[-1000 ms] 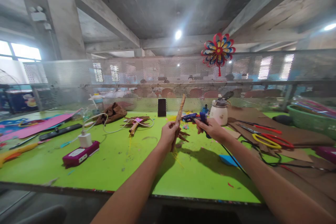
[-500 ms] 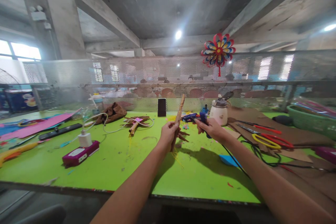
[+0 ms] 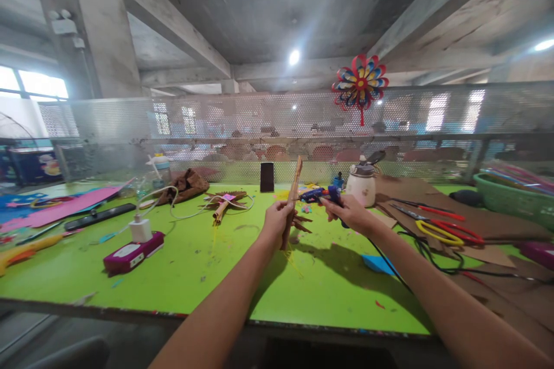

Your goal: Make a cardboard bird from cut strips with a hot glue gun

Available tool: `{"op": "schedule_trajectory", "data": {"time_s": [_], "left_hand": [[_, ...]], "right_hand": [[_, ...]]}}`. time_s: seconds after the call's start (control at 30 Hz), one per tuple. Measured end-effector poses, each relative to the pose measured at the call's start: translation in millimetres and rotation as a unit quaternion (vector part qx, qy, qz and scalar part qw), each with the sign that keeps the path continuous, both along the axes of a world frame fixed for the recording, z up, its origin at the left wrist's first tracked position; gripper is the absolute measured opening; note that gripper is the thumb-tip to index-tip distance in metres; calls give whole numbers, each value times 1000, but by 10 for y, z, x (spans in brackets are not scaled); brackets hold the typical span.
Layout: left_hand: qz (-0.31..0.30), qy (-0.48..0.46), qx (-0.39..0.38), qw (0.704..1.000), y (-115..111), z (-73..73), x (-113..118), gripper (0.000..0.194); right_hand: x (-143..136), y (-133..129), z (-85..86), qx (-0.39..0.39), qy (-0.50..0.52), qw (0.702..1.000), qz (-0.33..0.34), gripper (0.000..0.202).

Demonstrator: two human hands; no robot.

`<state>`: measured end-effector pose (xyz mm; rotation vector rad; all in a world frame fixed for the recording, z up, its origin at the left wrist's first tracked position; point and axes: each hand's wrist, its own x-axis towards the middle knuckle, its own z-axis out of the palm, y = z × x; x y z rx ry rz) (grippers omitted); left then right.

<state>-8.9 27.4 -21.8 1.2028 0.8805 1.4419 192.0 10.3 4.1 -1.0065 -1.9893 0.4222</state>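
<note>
My left hand (image 3: pixel 277 222) is closed around a long brown cardboard piece (image 3: pixel 295 184), held nearly upright over the green table (image 3: pixel 182 277). Jagged brown strips stick out to the right below its fingers, and yellow strands hang beneath. In my right hand (image 3: pixel 341 210) is a blue glue gun (image 3: pixel 314 194), its nozzle pointing left at the cardboard piece, touching or very close to it. A black cord runs from the gun under my right forearm.
A purple power strip (image 3: pixel 130 253) with a white plug lies left. Behind stand a dark phone (image 3: pixel 267 177) and a white jar (image 3: pixel 362 185). Scissors (image 3: pixel 437 230), brown cardboard (image 3: pixel 415 196) and a green basket (image 3: pixel 515 199) are right. A brown-and-yellow craft piece (image 3: pixel 221 207) lies left of centre.
The top of the cardboard piece has tilted slightly left in my left hand. My right hand and the glue gun have barely moved.
</note>
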Motion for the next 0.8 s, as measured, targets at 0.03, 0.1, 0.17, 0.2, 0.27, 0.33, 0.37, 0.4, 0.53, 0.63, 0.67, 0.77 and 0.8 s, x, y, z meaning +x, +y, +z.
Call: {"op": "schedule_trajectory", "data": {"time_s": [0.03, 0.1, 0.17, 0.2, 0.27, 0.33, 0.37, 0.4, 0.53, 0.63, 0.67, 0.77, 0.8], "left_hand": [[-1, -3, -2, 1000, 3, 2, -6, 12], [-5, -11, -8, 1000, 18, 2, -22, 8], [-12, -26, -21, 999, 39, -1, -39, 7], [-15, -37, -30, 999, 48, -2, -46, 7], [-18, -57, -53, 997, 59, 2, -56, 6], [-19, -73, -74, 994, 59, 15, -58, 5], [-21, -81, -82, 993, 55, 25, -57, 5], [-26, -90, -89, 992, 48, 38, -55, 5], [-53, -129, -109, 984, 6, 101, -52, 9], [-65, -146, -110, 981, -20, 140, -59, 9], [-65, -150, -110, 980, -24, 148, -63, 9], [-65, -154, -113, 979, -26, 153, -73, 8], [-67, -152, -114, 980, -23, 149, -75, 8]], "right_hand": [[3, -1, 4, 3, -6, 1000, -7, 48], [17, 12, 2, 13, -21, 999, -35, 48], [45, 60, -27, 33, -41, 995, -87, 47], [65, 98, -54, 44, -54, 990, -120, 46], [118, 198, -132, 62, -96, 976, -186, 44], [180, 310, -234, 59, -167, 957, -230, 41], [213, 361, -291, 49, -213, 944, -246, 38], [245, 406, -348, 39, -254, 933, -251, 34], [359, 495, -540, -4, -304, 925, -229, 21], [423, 492, -566, -24, -322, 927, -194, 19], [431, 481, -541, -24, -325, 926, -189, 21], [370, 404, -384, 8, -294, 934, -201, 30], [314, 360, -319, 33, -242, 946, -210, 30]]}}
